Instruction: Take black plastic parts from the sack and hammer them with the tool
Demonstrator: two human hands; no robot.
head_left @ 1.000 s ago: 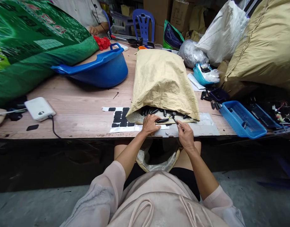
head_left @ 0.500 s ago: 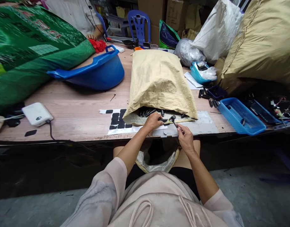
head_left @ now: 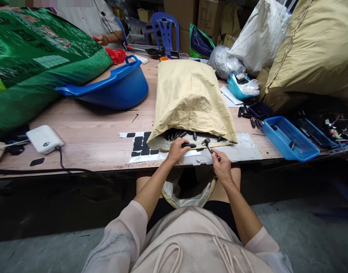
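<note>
My left hand (head_left: 177,149) grips a slim black cylindrical piece (head_left: 189,145) by one end, its other end pointing right. In my right hand (head_left: 222,163) is a small black object with a thick round head and a narrow shaft (head_left: 207,143), like a small hammer; its head lies just right of the cylinder, apart from it. Both hands are at the mouth of a tan woven sack (head_left: 191,94) lying on the table. Several similar black pieces (head_left: 194,135) show inside the opening.
Left on the table (head_left: 91,131) stand a blue basin (head_left: 117,85), a white box with a cable (head_left: 45,138) and a green sack (head_left: 49,68). A blue basket (head_left: 290,146) and loose black pieces sit at right. Black stickers on a white sheet (head_left: 139,146) lie left of the opening. Another person's hand (head_left: 107,39) is across the table.
My left hand has drawn back slightly left with the black piece, which now shows more fully. My right hand has barely moved. The other person's hand has lifted.
</note>
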